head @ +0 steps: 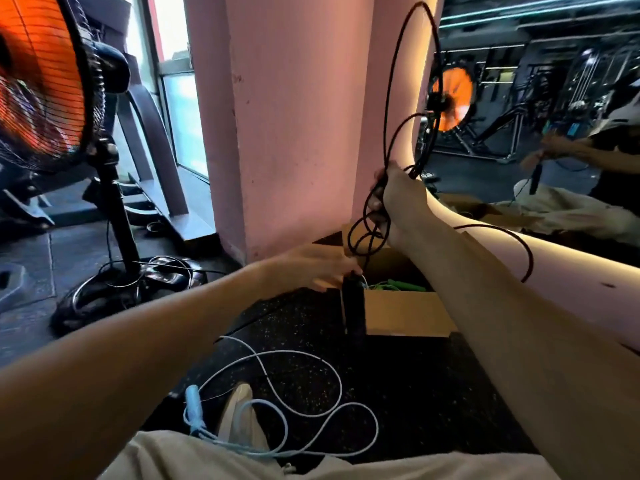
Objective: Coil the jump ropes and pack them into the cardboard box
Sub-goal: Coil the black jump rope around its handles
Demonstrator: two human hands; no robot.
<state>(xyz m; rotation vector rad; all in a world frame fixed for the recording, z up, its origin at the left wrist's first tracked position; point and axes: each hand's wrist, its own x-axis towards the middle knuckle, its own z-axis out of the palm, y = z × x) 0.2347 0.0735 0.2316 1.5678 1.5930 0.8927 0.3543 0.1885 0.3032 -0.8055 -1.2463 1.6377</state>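
A person seated on dark speckled rubber flooring (398, 375) raises the right hand (391, 199), fingers curled around loops of a thin black jump rope (389, 98) that arc high against a pink pillar (294, 116). The left hand (311, 268) reaches toward an open brown cardboard box (405, 313) beside the pillar, touching the top of the rope's black cylindrical handle (353, 306), which hangs against the box's near-left corner. A green-handled rope (405, 285) lies inside the box. A pale blue jump rope (277, 393) sprawls uncoiled on the floor near the person's beige trousers (207, 455). An orange-bladed black pedestal fan (52, 81) stands at left; a wall mirror (536, 98) is at right.
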